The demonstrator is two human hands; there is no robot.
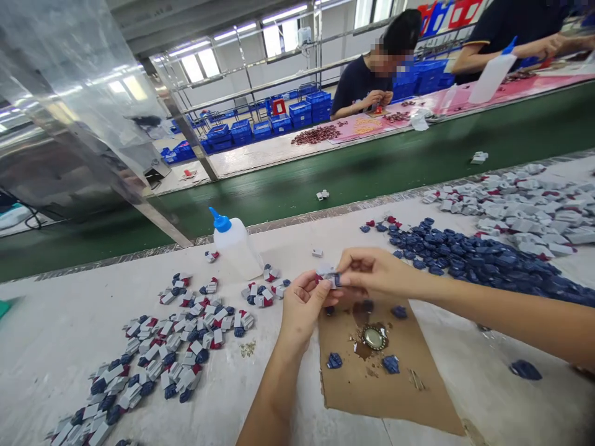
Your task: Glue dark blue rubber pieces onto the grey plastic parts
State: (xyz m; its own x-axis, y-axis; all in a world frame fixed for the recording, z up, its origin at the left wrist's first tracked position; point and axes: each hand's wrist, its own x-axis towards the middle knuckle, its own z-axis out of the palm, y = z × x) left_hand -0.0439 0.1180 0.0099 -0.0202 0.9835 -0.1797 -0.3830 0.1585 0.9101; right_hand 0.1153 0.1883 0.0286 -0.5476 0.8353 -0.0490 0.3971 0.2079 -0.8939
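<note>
My left hand [304, 300] is closed on a small grey plastic piece with a dark red part [325, 279], above the far edge of a brown cardboard sheet [395, 396]. From the right, my right hand [362, 269] pinches a dark blue piece [338, 280] against the grey one. The fingers hide part of both. On the cardboard lies a bottle cap [374, 337] in a wet brown stain, with several dark blue pieces [391, 364] around it. Thin pin-like bits [417, 380] lie near its right side.
A white squeeze bottle [239, 251] with a blue nozzle stands at centre left. Joined pieces [186, 337] spread over the left. Dark blue [465, 254] and grey piles [525, 204] lie right. Beyond the green conveyor belt [279, 198], two people work at a bench.
</note>
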